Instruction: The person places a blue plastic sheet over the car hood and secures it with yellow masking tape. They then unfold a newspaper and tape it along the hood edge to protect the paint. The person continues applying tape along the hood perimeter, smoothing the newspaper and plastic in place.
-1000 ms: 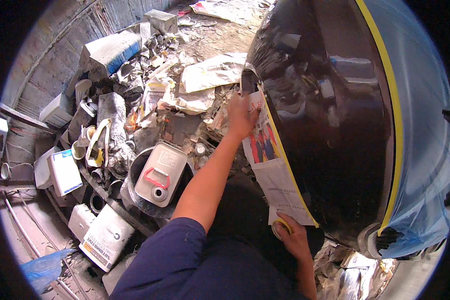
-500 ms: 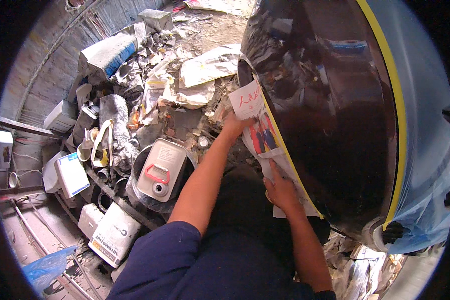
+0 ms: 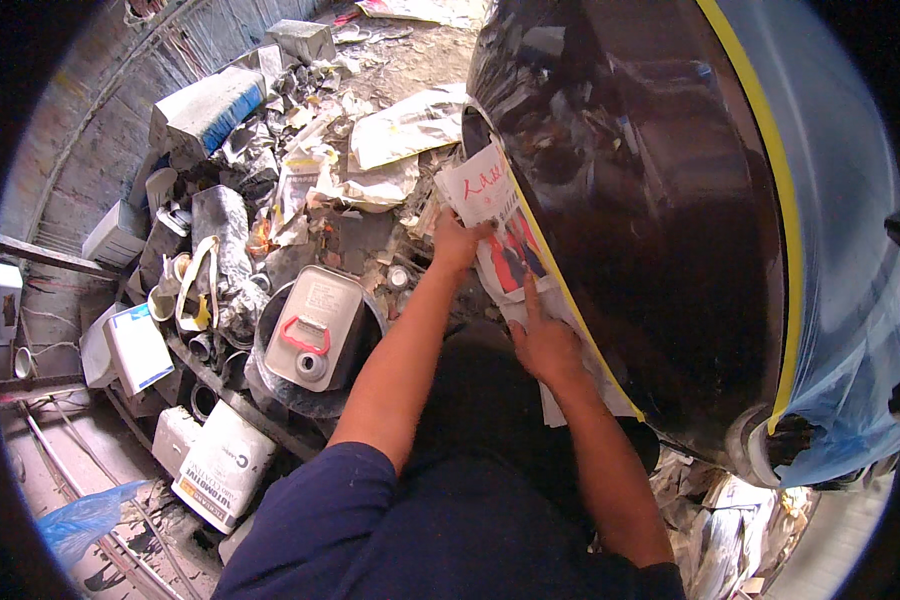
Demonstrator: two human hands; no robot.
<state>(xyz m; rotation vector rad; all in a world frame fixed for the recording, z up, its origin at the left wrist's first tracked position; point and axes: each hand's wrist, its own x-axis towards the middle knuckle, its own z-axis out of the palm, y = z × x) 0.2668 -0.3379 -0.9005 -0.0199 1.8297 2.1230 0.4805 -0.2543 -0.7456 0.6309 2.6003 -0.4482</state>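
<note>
A sheet of newspaper (image 3: 480, 190), printed with red characters and a colour picture, runs along the lower edge of a dark, glossy curved panel (image 3: 650, 220). A strip of yellow masking tape (image 3: 562, 293) lines the join between paper and panel. My left hand (image 3: 457, 243) grips the sheet's left side near its upper end, thumb on top and the other fingers partly hidden. Lower down, my right hand (image 3: 550, 348) rests on the paper, index finger stretched up it and thumb apart; its remaining fingers are partly hidden.
Left of my left forearm, a metal can with a red handle (image 3: 315, 325) sits over a dark bucket (image 3: 265, 380). Scrap paper (image 3: 405, 130), boxes (image 3: 205, 110) and a white container (image 3: 225, 465) clutter the left. Blue plastic film (image 3: 845, 300) covers the far right.
My right hand has slid up the newspaper, its index finger now beside the colour picture. My left hand keeps its hold. The whole view has shifted slightly.
</note>
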